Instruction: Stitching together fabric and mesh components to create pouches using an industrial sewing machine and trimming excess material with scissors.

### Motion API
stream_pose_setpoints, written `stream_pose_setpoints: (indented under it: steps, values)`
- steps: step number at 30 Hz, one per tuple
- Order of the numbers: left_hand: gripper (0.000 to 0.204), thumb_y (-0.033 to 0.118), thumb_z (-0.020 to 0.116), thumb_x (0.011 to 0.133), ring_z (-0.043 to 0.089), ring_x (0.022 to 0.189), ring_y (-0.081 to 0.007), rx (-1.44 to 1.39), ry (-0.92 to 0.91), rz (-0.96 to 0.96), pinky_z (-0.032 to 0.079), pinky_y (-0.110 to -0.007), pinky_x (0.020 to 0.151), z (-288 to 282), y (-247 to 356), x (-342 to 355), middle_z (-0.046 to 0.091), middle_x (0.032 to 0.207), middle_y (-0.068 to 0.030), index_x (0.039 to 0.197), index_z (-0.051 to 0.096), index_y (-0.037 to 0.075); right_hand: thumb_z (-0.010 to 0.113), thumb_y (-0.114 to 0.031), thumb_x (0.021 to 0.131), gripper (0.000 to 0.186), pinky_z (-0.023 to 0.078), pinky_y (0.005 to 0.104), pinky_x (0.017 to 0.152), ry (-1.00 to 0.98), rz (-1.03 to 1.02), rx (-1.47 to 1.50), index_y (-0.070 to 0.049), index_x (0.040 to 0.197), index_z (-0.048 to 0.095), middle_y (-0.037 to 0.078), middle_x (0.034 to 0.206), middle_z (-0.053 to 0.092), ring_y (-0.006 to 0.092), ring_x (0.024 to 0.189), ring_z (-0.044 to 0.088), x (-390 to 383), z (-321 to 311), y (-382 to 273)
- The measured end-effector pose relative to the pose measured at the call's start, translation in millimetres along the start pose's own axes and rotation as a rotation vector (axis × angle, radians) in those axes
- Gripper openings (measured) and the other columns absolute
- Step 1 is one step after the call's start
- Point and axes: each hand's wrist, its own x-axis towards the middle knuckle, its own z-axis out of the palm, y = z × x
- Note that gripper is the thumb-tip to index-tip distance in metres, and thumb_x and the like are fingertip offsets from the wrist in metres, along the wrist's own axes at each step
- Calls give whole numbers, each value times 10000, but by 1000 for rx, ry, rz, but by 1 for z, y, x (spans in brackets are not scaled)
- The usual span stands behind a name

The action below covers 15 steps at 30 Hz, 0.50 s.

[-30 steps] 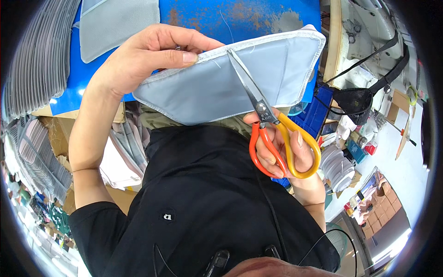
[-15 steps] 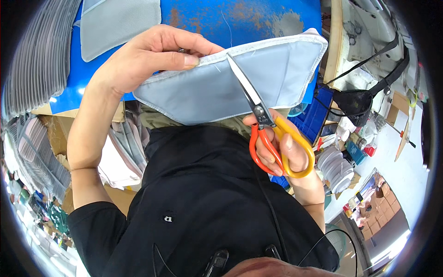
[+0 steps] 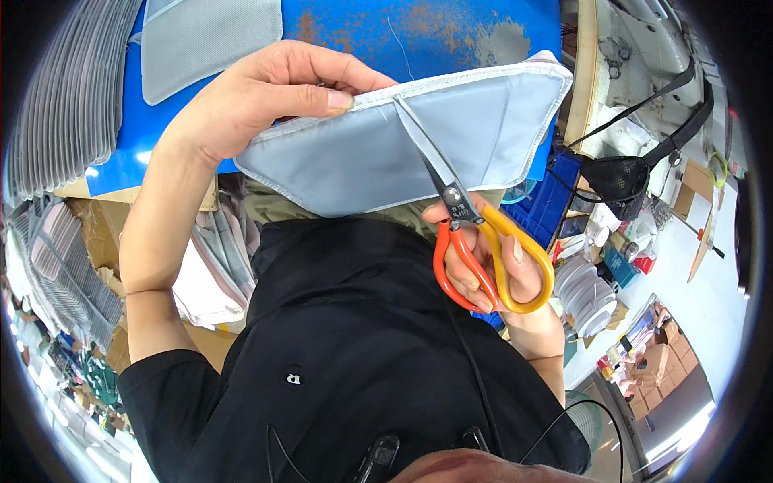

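My left hand pinches the upper edge of a flat blue-grey fabric piece with white trim; some fingertips are behind it. My right hand grips scissors by orange and yellow handles. The blades point up at the trim just right of my left thumb, their tips at the edge. A short loose thread hangs near them, and a longer one lies beyond the piece.
Behind is a blue worktop with rusty stains, a grey mesh panel and stacked grey panels. At right are a black strapped pouch, a blue crate, white spools and clutter. More stacked pieces sit lower left.
The scissor tips have shifted slightly down and left along the trim. My left fingertips have crept a little to the right, and my right hand has moved slightly with the handles.
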Motion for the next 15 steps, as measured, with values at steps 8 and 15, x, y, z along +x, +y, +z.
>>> stream_pose_setpoints:
  steps: [8,15]
  values:
    - [334,139,678,928,626,926,-104,103,11,37,462,-224,882,3,5,-2,697,958,-38,1233,744,18,529,-596,1014,782,369,175,401,6,3,8,61,1425,421,15,659,505,62,407,437,1,2,0]
    - [313,156,672,939,636,994,-101,90,22,21,465,-232,927,5,5,-2,713,1014,-36,1200,744,0,626,-554,985,772,337,176,416,48,-39,-142,63,1408,435,-2,639,503,52,417,422,3,7,2]
